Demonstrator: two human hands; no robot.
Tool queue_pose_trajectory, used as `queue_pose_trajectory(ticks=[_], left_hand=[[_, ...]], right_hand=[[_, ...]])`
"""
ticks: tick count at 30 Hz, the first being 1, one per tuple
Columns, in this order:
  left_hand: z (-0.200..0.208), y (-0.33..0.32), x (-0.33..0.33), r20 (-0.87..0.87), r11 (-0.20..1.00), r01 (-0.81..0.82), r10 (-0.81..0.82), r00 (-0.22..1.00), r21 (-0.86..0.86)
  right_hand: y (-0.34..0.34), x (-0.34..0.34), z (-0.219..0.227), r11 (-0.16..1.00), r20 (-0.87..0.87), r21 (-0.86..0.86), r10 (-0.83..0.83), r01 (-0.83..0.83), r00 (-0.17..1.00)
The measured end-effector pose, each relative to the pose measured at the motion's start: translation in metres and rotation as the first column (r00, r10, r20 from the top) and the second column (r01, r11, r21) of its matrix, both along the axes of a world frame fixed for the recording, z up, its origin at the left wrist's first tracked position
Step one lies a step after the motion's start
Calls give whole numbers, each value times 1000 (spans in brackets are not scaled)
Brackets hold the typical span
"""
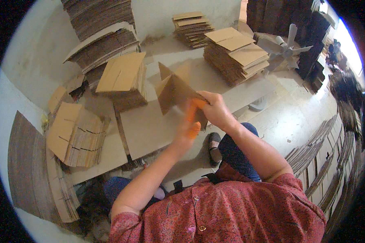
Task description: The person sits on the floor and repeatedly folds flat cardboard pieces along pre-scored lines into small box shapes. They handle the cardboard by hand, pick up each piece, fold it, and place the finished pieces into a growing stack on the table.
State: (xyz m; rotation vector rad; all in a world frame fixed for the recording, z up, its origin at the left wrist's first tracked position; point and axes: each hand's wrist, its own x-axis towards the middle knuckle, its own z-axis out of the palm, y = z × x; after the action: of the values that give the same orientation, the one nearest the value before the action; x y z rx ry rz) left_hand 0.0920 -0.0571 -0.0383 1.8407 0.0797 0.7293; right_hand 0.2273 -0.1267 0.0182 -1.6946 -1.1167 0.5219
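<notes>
Two hands meet at the near end of one cardboard piece (175,90), which serves as landmark here. Its folded panels stand at angles to one another, and its longest visible edge runs from far left to near right, ending at the right hand (218,110). From that hand, most of the piece stretches forward and leftward, above the pale platform (148,131).

The right hand is the surer holder: its fingers are closed on the near-right edge. The left hand (185,131), with orange finger coverings (194,129), lies just nearer the body than the piece. It is blurred; its upper fingers seem to overlap the cardboard, but I cannot tell whether they grip it or only brush it.

Left of the piece, on the platform, stands a tan cardboard stack (119,75); farther left and nearer the body is a leaning bundle (79,131). Beyond the piece to the right sits a broad pile (235,56), and behind, by the wall (158,18), a smaller pile (192,30). A pedestal-less-looking fan (286,48) stands well to the right of the piece, past the broad pile. Nearer the body and to the right, a dark shoe (215,150) rests on the floor (271,137).
</notes>
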Motion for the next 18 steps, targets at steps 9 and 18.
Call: queue_pose_trajectory(ticks=[9,18], left_hand=[[29,65,-22,127,763,-627,614,779,153],[11,127,-43,-226,938,-113,38,973,-327]], right_hand=[[-40,5,-4,999,-34,52,9,-7,999],[-37,26,-2,973,370,203,27,-109,929]])
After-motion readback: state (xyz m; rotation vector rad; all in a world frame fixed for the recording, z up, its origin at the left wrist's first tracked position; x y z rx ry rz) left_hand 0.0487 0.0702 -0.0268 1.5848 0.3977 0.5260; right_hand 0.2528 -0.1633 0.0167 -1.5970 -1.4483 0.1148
